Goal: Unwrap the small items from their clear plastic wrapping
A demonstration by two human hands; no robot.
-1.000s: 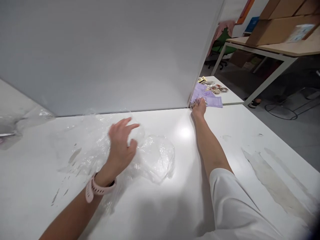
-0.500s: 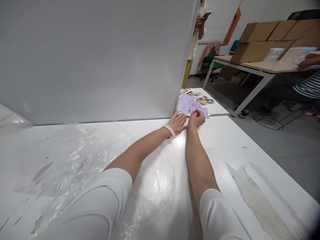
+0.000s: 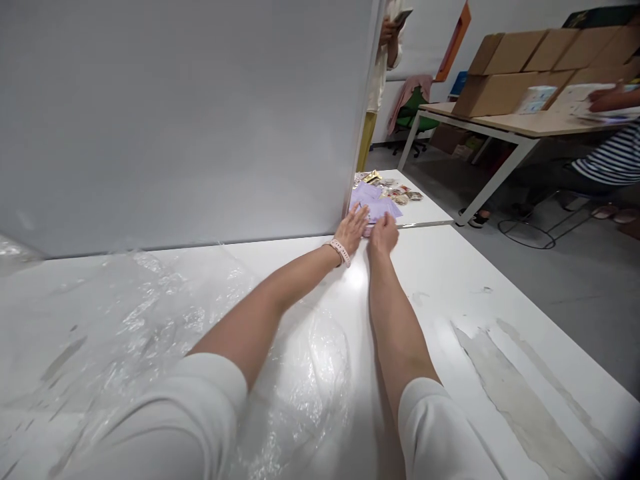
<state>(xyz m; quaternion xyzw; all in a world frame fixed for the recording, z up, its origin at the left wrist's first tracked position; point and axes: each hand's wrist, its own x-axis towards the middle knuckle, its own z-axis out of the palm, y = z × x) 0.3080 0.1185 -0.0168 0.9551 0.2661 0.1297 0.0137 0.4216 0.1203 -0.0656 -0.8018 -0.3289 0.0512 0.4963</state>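
Observation:
My left hand (image 3: 351,229) lies with its fingers stretched out at the lower corner of a large upright grey-white panel (image 3: 200,127), over the near edge of some flat light-purple packets (image 3: 367,193). A pale bracelet circles that wrist. Beside it, my right hand (image 3: 384,233) is closed, its fingertips at a purple packet (image 3: 384,209) that sticks out just beyond them. Exactly how the fingers grip it is partly hidden. Between both hands, small shiny and pinkish bits show at the table seam.
Small gold and clear wrapped items (image 3: 400,194) lie past the packets. Crumpled clear plastic film (image 3: 165,313) covers the left of the white table (image 3: 425,280). Cardboard boxes (image 3: 500,93) stand on another table (image 3: 510,123). One person stands behind the panel; another sits at right.
My left hand has slid forward, onto the packets' edge. My right hand has drawn slightly left and lower, and the purple packet by it has shifted left. The whole view has swung a little right.

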